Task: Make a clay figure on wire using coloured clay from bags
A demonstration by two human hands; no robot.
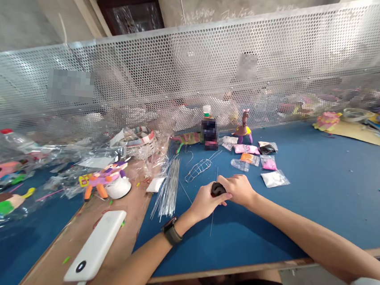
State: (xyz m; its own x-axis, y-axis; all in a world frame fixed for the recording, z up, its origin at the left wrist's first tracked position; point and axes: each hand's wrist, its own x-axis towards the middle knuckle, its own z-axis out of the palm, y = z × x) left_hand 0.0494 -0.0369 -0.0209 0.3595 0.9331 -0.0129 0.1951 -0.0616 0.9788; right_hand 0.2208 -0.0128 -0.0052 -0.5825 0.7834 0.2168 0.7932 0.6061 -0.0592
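Observation:
My left hand (pixel 203 203) and my right hand (pixel 241 190) meet over the blue table (pixel 319 191), fingers closed around a small dark rounded lump (pixel 218 189). Its exact kind is hard to make out. A thin straight wire (pixel 211 225) shows below my hands, and its other end sticks out above them. Just beyond lies a bent wire frame (pixel 199 169). Left of my hands is a bundle of straight metal wires (pixel 169 190). Small bags of coloured material, among them a white bag (pixel 275 179), a pink bag (pixel 246 149) and a black bag (pixel 268 148), lie past my right hand.
A brown figure (pixel 243 130) and a bottle (pixel 207 111) stand near the perforated metal screen (pixel 197 71). On the left are a white power bank (pixel 96 245), an orange-and-purple animal figure (pixel 103 180) and crumpled plastic. A tape roll (pixel 357 115) lies on cardboard at far right.

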